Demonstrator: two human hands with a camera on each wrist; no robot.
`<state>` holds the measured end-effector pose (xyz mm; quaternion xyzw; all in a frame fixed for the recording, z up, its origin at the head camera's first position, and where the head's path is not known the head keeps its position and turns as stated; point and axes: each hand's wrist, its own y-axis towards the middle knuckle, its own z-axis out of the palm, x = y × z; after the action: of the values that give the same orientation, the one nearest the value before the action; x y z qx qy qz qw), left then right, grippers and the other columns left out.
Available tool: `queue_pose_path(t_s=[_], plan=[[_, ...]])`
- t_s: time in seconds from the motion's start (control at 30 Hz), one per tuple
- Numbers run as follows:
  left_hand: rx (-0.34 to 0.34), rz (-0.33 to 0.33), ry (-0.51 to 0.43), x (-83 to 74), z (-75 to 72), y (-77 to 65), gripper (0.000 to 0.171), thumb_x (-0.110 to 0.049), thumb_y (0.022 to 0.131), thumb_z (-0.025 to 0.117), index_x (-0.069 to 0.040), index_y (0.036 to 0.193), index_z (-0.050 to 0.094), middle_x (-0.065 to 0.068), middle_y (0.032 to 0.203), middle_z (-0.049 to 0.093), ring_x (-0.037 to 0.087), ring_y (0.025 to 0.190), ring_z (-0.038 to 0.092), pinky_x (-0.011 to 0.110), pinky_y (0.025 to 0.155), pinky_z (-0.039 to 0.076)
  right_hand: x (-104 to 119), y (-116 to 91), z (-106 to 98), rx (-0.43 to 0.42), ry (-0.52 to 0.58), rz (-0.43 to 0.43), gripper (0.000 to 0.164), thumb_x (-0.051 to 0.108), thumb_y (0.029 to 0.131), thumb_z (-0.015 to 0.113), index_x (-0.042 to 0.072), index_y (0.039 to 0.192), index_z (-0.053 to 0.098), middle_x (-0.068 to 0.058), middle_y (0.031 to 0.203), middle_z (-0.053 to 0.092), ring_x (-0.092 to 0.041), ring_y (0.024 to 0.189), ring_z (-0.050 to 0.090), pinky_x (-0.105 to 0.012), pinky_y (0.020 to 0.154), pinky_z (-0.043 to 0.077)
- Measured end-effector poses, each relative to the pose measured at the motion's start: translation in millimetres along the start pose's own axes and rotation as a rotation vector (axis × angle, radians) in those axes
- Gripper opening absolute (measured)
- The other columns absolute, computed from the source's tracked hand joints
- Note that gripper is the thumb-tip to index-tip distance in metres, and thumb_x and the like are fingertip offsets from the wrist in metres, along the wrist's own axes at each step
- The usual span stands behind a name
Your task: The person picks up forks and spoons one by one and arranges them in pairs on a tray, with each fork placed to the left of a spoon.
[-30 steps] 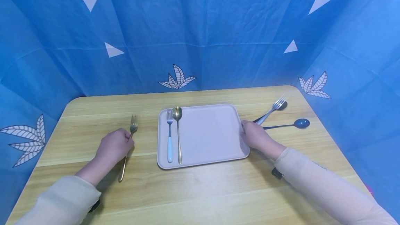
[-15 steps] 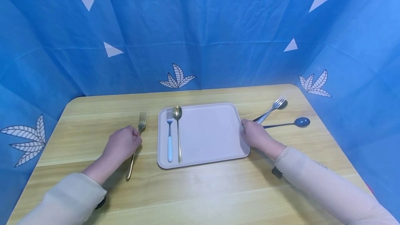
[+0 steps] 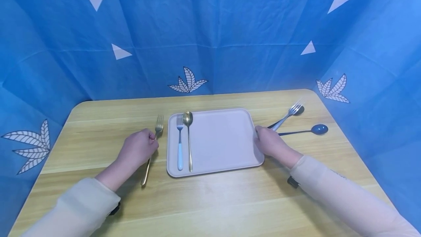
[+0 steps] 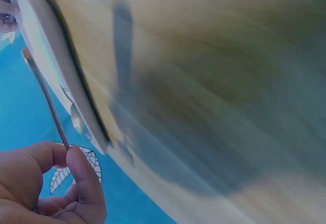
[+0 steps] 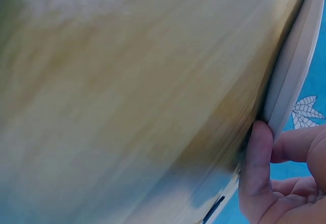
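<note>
Wood-grain table (image 3: 213,204), blue curtain (image 3: 263,28) behind. Left hand (image 3: 139,147) pinches gold fork (image 3: 159,128) by handle, above table, left of tray (image 3: 223,142); right hand (image 3: 270,142) grips tray's right rim. I judge fork light, rigid, slippery: hold mid-handle. Tray probably stiff: hold rim.

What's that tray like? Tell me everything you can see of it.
The tray is a pale pinkish-lilac rectangle with rounded corners and a low raised rim. It looks smooth and matt, perhaps plastic. It lies face up on the table, slightly askew, its long sides running left to right. A fork and a spoon rest side by side near its left end; the rest of its surface is bare. The right hand pinches its right edge.
</note>
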<state>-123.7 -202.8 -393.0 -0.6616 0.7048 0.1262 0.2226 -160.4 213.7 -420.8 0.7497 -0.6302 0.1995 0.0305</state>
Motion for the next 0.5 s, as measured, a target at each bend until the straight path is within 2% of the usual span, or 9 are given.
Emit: queue_pose_path(t_s=[0.1, 0.27, 0.5], plan=[[0.005, -0.001, -0.004, -4.7, 0.4, 1.6, 0.011, -0.01, 0.091, 0.056, -0.001, 0.095, 0.061, 0.004, 0.07, 0.054, 0.02, 0.065, 0.052, 0.033, 0.06, 0.046, 0.1, -0.2, 0.4, 0.001, 0.002, -0.002, 0.011, 0.006, 0.095, 0.056, -0.002, 0.101, 0.061, -0.011, 0.078, 0.062, -0.027, 0.075, 0.062, -0.044, 0.07, 0.054], [-0.008, 0.011, -0.003, -12.6, 1.9, 3.3, 0.012, -0.01, 0.09, 0.057, -0.001, 0.095, 0.062, 0.005, 0.074, 0.058, 0.021, 0.069, 0.055, 0.036, 0.065, 0.048, -0.3, 0.2, 1.1, 0.001, 0.006, 0.001, 0.011, 0.006, 0.095, 0.056, -0.002, 0.101, 0.062, -0.01, 0.077, 0.061, -0.027, 0.075, 0.062, -0.044, 0.071, 0.054], [-0.007, 0.021, -0.032, -24.8, 8.1, 5.5, 0.01, -0.009, 0.09, 0.058, 0.0, 0.094, 0.063, 0.004, 0.071, 0.056, 0.02, 0.066, 0.054, 0.034, 0.062, 0.047, -2.1, 1.1, 2.2, -0.003, 0.003, -0.004, 0.012, 0.007, 0.096, 0.055, -0.001, 0.101, 0.062, -0.011, 0.079, 0.062, -0.027, 0.076, 0.062, -0.044, 0.072, 0.054]])
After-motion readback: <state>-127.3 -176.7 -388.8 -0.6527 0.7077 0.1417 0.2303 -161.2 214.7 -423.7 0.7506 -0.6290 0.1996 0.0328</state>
